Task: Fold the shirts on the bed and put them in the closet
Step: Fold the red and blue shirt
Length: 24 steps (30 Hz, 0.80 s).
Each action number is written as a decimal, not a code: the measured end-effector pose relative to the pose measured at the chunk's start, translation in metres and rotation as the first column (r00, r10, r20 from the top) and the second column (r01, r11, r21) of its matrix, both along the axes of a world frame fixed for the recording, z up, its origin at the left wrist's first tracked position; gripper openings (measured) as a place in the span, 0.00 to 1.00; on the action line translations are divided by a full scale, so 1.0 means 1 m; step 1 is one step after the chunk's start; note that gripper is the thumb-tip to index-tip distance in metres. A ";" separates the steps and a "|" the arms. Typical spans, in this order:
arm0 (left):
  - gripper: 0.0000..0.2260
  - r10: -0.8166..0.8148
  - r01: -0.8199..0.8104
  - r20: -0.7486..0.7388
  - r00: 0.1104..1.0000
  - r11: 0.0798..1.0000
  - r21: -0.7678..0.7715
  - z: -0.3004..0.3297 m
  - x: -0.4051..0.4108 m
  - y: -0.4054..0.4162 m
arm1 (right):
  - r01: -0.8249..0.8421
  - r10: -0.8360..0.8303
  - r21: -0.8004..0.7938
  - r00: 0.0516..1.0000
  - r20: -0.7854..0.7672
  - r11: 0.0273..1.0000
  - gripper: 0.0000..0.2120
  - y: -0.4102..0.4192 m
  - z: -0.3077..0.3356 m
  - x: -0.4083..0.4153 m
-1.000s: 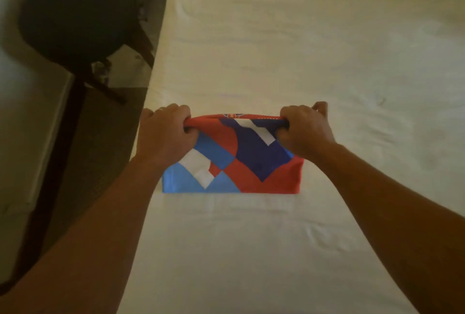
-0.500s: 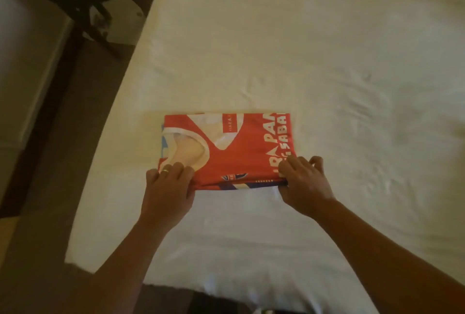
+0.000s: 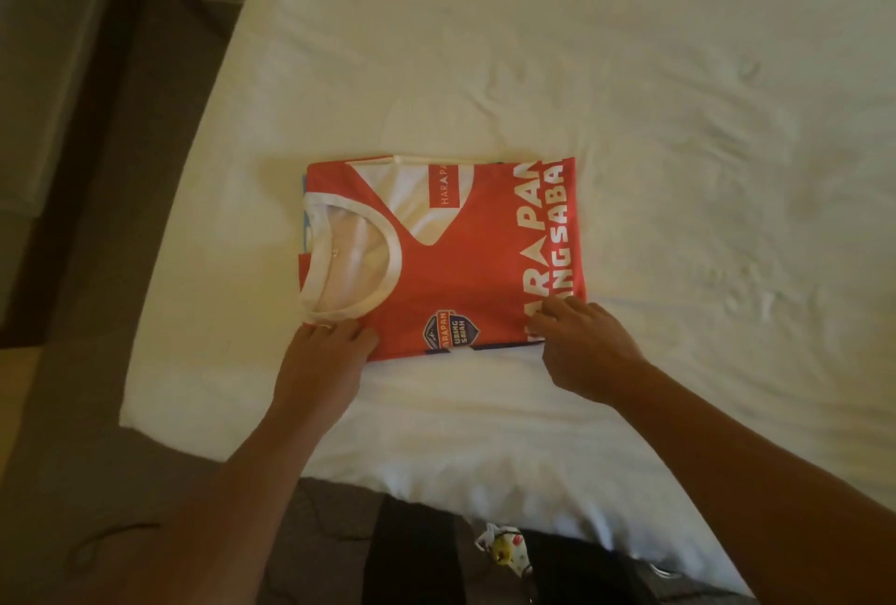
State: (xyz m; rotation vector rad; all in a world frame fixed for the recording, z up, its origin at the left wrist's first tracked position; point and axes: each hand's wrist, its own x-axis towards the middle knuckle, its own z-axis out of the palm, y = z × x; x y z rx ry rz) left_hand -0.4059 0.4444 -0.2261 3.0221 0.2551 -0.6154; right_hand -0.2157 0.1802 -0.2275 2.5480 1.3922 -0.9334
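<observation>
shirt (image 3: 456,255): smooth synthetic-looking cloth with a faint sheen, red with white panels; the white lettering at its 3 o'clock edge looks flat and printed.
collar (image 3: 388,260): white ribbed-looking knit band at the shirt's 9 o'clock side, matt.
badge (image 3: 448,330): printed crest, flat on the cloth, at the shirt's 6 o'clock.
bed sheet (image 3: 533,61): white woven cloth, matt, softly creased, most wrinkled toward 3 o'clock.
ring (image 3: 325,326): pale, slightly shiny metal band on a finger of the left hand (image 3: 320,362).
floor (image 3: 160,85): dull grey-brown, matt, at 9 o'clock of the bed; material unclear.
</observation>
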 end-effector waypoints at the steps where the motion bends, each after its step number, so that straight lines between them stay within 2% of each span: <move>1: 0.09 0.017 -0.021 -0.128 0.992 0.999 -0.032 0.007 0.009 0.000 | 0.035 -0.036 -0.007 0.999 -0.036 0.999 0.22 0.002 0.003 0.001; 3: 0.10 0.049 -0.079 -0.348 0.936 0.994 -0.073 0.019 0.032 0.004 | 0.133 -0.130 0.040 0.989 -0.066 0.990 0.21 0.008 0.005 0.005; 5: 0.12 0.184 -0.252 -0.387 0.903 0.959 -0.133 0.027 0.056 0.009 | 0.228 -0.227 0.179 0.974 -0.025 0.957 0.18 0.019 0.002 0.012; 6: 0.12 0.244 -0.298 -0.275 0.930 0.938 -0.176 0.031 0.069 0.008 | 0.253 -0.265 0.264 0.964 0.010 0.931 0.16 0.027 -0.002 0.016; 7: 0.11 0.293 -0.298 -0.054 0.955 0.933 -0.203 0.028 0.081 0.009 | 0.268 -0.300 0.342 0.953 0.045 0.901 0.14 0.036 -0.008 0.019; 8: 0.10 0.317 -0.283 0.158 0.935 0.937 -0.203 0.025 0.090 0.005 | 0.273 -0.330 0.399 0.941 0.079 0.875 0.14 0.045 -0.010 0.023; 9: 0.12 0.314 -0.268 0.284 0.906 0.945 -0.189 0.017 0.100 0.003 | 0.274 -0.346 0.418 0.932 0.106 0.866 0.16 0.056 -0.014 0.027; 11: 0.24 0.286 -0.249 0.285 0.915 0.955 -0.160 -0.006 0.114 0.002 | 0.274 -0.340 0.361 0.931 0.133 0.892 0.23 0.077 -0.023 0.032; 14: 0.34 0.249 -0.240 0.122 0.961 0.967 -0.081 -0.039 0.118 0.011 | 0.279 -0.319 0.245 0.937 0.140 0.928 0.32 0.089 -0.041 0.038; 18: 0.37 0.373 -0.369 0.091 0.923 0.928 -0.055 -0.066 0.100 0.024 | 0.292 -0.334 0.212 0.922 0.197 0.932 0.35 0.073 -0.065 0.041; 21: 0.37 0.384 -0.376 0.083 0.920 0.922 -0.097 -0.064 0.102 0.024 | 0.306 -0.340 0.188 0.922 0.183 0.933 0.35 0.070 -0.067 0.043; 24: 0.36 0.403 -0.382 0.178 0.898 0.913 -0.141 -0.047 0.102 0.029 | 0.380 -0.408 0.213 0.906 0.109 0.900 0.33 0.074 -0.056 0.044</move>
